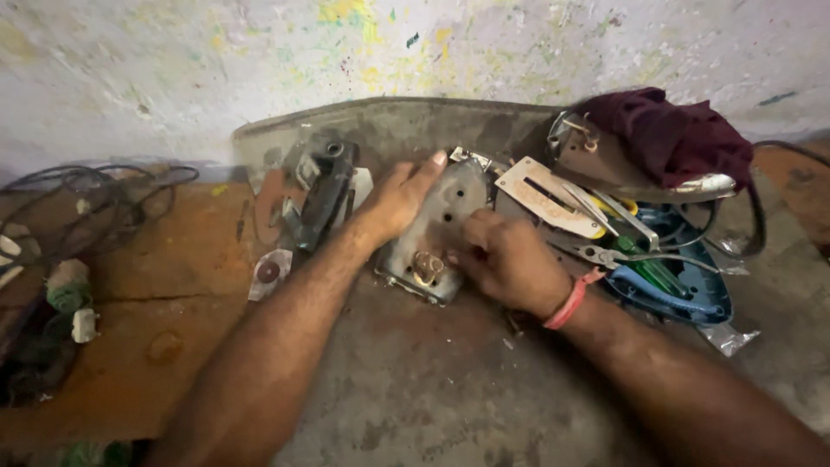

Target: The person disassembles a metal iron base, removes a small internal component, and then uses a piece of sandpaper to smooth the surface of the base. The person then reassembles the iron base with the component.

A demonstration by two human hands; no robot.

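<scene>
Both forearms are reaching in from the near edge, and I am laying my left hand flat, fingers extended and nearly straight, along the left side of the grey, iron-shaped metal soleplate resting on the stained concrete bench. I am curling my right hand with its fingertips pinching at the small brass-coloured stud on the soleplate's near end. For best results I am keeping the plate pinned steadily, well apart from the green-handled screwdriver.

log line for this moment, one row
left hand: steadies grey iron soleplate | right hand: fingers at its brass knob | pliers beside
</scene>
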